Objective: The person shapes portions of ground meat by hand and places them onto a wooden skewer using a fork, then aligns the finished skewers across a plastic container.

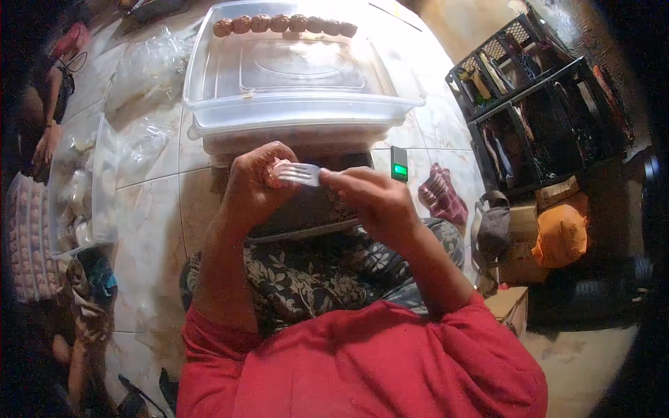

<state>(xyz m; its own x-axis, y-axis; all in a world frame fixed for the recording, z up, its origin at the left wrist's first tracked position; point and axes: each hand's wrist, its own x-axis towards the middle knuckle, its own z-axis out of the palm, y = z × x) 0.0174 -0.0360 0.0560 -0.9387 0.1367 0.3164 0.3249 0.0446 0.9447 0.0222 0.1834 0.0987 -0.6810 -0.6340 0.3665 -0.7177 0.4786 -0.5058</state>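
Observation:
In my left hand (258, 180) is a pinkish-brown lump of food (273, 172), curled inside the fingers. A metal fork (303, 174) is pinched in my right hand (371, 201), its tines pointing left against the lump. Just beyond both hands stands a clear plastic container (308, 112) on top of another one. A row of several brown, rough-surfaced balls (279, 23) lies along the far side of the clear container. A small scale (399, 163) with a lit green display sits on the tiles to the right.
More forks lie on a checked red cloth (444, 196) at right. Black crates (528, 94) and an orange bag (562, 235) stand further right. At left are a clear bin (104, 183), trays of pinkish balls (31, 240), plastic bags (151, 68) and another person's arm (49, 115).

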